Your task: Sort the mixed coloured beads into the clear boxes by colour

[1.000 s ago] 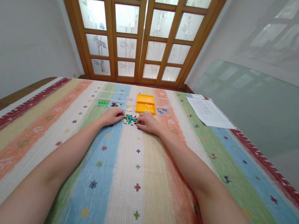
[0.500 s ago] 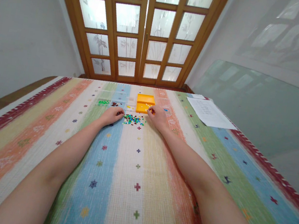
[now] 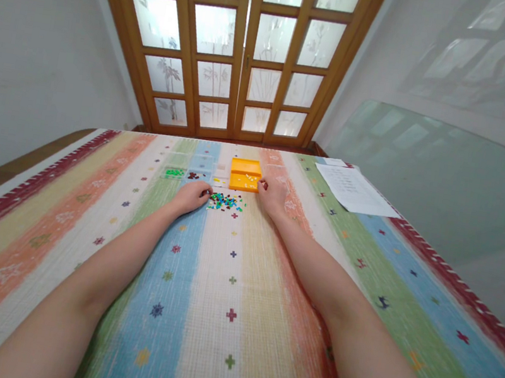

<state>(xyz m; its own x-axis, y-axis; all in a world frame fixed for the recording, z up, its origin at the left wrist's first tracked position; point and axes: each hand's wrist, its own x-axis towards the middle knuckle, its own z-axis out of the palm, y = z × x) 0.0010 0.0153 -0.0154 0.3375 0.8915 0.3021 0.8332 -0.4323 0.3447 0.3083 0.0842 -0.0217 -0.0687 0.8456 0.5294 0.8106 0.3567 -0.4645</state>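
Note:
A loose pile of tiny beads point(image 3: 225, 201), green, blue and dark red, lies on the tablecloth between my hands. At its left edge rests my left hand point(image 3: 192, 197), fingers curled together at the beads; whatever they pinch is too small to see. My right hand point(image 3: 273, 196) is beside the right wall of an open orange box point(image 3: 246, 166), its thumb and fingertips drawn together. I cannot make out anything in that pinch. White beads point(image 3: 247, 179) are scattered in the front part of the box.
Left of the orange box, clear trays hold green beads point(image 3: 174, 173), dark red beads point(image 3: 195, 176) and a few yellow beads point(image 3: 218, 181). A printed paper sheet point(image 3: 355, 190) lies at the far right of the striped tablecloth point(image 3: 209, 310). Wooden glazed doors point(image 3: 244, 53) stand behind.
My right hand has shifted right from over the orange box to beside its wall, uncovering white beads. My left hand has edged slightly right at the pile.

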